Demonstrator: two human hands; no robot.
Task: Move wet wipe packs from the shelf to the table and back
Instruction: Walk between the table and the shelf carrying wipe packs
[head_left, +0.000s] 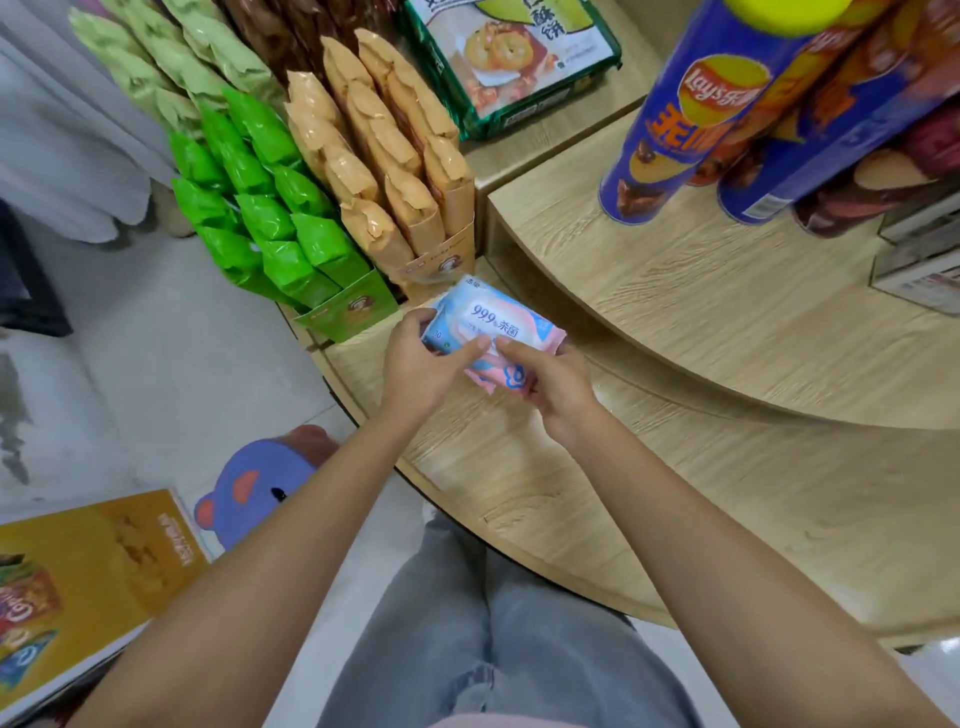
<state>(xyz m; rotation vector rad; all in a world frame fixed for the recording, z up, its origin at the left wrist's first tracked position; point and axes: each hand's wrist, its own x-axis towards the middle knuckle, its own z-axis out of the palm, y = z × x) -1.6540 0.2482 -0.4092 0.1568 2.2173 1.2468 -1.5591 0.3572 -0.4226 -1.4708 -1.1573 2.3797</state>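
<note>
Grip: left hand curled round the near-left end of the blue pack, thumb across its top; right hand pinching the pink pack beneath it, thumb on top. Both hands closed on the pair, blue stacked on pink.

Location: packs held low over the lower shelf, just in front of the tan box; contact with the wood cannot be told.

Step, as judged: pair in transit at the shelf, either being lifted off or set down; direction not evident. The next move calls for keeping both packs squeezed together and clear of the boxes behind.

Containers: green box, rows of green packets, upright. Tan box, rows of tan packets, upright. Upper shelf: chip cans, standing
</note>
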